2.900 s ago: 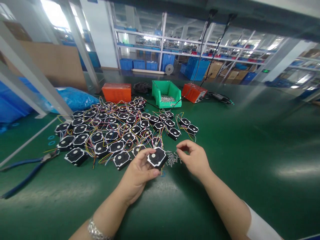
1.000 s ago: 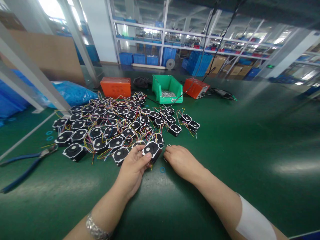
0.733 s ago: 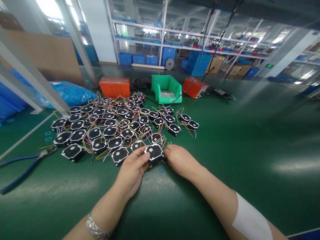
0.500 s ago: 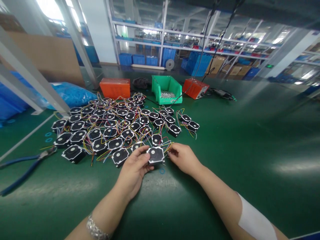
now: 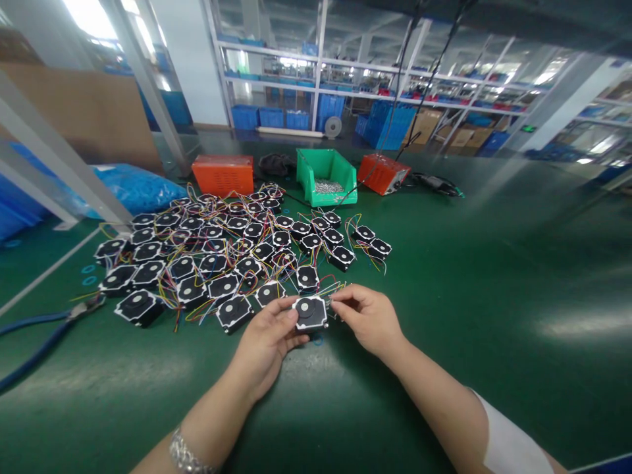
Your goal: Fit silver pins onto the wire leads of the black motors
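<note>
My left hand (image 5: 269, 339) grips a small black motor part (image 5: 309, 313) with a white round centre, held just above the green table (image 5: 444, 329). My right hand (image 5: 368, 316) is at the part's right edge, thumb and forefinger pinched on something tiny that I cannot make out. Coloured wires trail from the part toward the pile. A big heap of the same black motor parts (image 5: 212, 247) with coloured wires spreads beyond and left of my hands.
A green bin (image 5: 326, 174) of small metal screws stands at the back, flanked by two orange boxes (image 5: 223, 174) (image 5: 382, 172). Blue-handled pliers (image 5: 44, 326) lie at the left. A blue plastic bag (image 5: 138, 187) and slanted metal posts stand left.
The right hand dropped to the table beside the part, then rose again with fingers pinched and came to the part's right edge. The left hand kept hold of the part.
</note>
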Available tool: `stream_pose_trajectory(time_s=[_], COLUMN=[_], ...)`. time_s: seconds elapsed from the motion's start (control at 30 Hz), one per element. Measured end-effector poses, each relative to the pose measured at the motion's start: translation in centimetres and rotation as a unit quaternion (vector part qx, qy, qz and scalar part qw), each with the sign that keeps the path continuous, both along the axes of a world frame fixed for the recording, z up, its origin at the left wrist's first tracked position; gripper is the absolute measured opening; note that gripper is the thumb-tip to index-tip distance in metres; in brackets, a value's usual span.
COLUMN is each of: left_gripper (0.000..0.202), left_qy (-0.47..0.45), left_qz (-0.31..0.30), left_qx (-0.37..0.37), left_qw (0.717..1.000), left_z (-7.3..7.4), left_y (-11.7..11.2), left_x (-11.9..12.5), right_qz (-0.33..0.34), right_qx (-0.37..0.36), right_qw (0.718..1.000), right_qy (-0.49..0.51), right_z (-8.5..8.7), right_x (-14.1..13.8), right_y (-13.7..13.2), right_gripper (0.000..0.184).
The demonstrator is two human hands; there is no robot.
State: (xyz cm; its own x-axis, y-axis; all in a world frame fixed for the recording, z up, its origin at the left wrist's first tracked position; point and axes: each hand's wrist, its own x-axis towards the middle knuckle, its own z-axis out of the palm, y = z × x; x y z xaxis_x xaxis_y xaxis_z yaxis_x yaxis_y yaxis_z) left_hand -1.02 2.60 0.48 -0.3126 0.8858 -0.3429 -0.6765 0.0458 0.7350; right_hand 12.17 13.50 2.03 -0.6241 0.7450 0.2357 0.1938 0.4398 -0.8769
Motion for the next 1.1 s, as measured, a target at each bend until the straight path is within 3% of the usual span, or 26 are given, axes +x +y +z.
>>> stream_pose_trajectory(time_s=[0.23,0.47,0.6,0.67,0.73,0.8,0.9,1.1], left_gripper=[0.031,0.034,0.037,0.038,0.038,0.035,0.025,0.019], left_qy=[0.013,0.023,0.023,0.021,0.017,0.011,0.002,-0.037], left_qz=[-0.023,-0.026,-0.018,-0.011,0.000,0.018,0.053,0.086], left_qx=[0.005,0.013,0.009,0.008,0.008,0.009,0.010,0.013], left_qw=[1.000,0.999,1.000,1.000,1.000,1.000,0.999,0.995], left_z=[0.1,0.3,0.2,0.1,0.1,0.1,0.1,0.4], left_y=[-0.1,-0.1,-0.2,-0.1,-0.1,0.0,0.2,0.1], left_x=[0.1,0.1,0.1,0.1,0.2,0.1,-0.2,-0.8], right_qz=[0.005,0.012,0.059,0.093,0.094,0.048,-0.014,-0.032], right_qx=[0.063,0.161,0.276,0.285,0.203,0.033,-0.169,-0.267], right_qw=[0.997,0.987,0.959,0.954,0.975,0.998,0.985,0.962], right_qy=[0.035,0.011,-0.006,-0.006,0.004,0.022,0.041,0.054], right_z=[0.4,0.6,0.4,0.3,0.2,0.0,-0.2,-0.7], right_x=[0.1,0.0,0.0,0.1,0.1,0.0,-0.1,-0.1], right_y=[-0.4,-0.7,-0.4,-0.2,-0.1,0.2,0.7,1.8], right_gripper=[0.008,0.010,0.018,0.024,0.022,0.015,0.019,0.040])
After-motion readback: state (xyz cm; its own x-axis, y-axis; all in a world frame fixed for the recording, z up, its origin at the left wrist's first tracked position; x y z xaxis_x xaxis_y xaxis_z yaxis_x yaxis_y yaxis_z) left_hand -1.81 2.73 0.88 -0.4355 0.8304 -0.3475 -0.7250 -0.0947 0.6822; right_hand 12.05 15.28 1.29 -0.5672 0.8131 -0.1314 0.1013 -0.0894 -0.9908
